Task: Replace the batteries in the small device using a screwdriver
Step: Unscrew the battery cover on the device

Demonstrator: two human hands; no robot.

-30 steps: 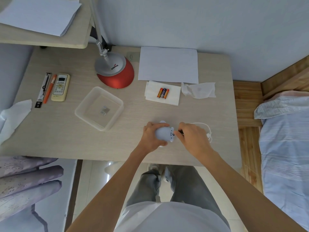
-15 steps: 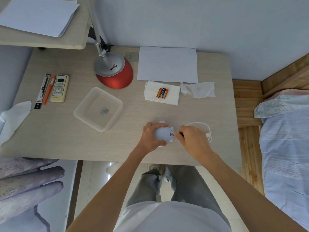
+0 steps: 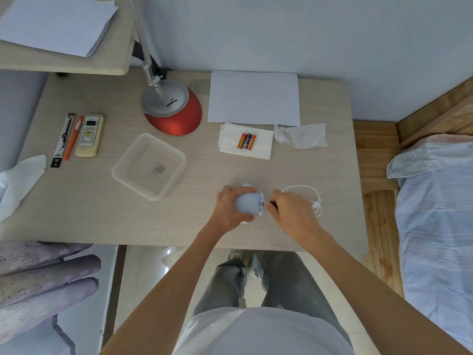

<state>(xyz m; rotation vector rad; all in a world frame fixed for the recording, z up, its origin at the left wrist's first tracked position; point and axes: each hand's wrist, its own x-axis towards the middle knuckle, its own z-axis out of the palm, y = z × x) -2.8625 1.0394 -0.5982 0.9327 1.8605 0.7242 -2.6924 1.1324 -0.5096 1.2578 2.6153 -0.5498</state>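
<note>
I have one view only, head-worn wide-angle, high above the desk (image 3: 76, 213), pitched down and forward, left hand (image 3: 227, 208) and right hand (image 3: 291, 211) mid-frame, wall (image 3: 307, 34) far.

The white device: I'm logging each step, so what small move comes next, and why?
Probably turn the screwdriver: the right hand pinches it, tip against the white device that the left hand grips, and the batteries lie untouched on the tissue.

Matt wood-grain desk (image 3: 102, 213); clear plastic tray (image 3: 120, 172); glossy lamp base (image 3: 179, 121).
</note>
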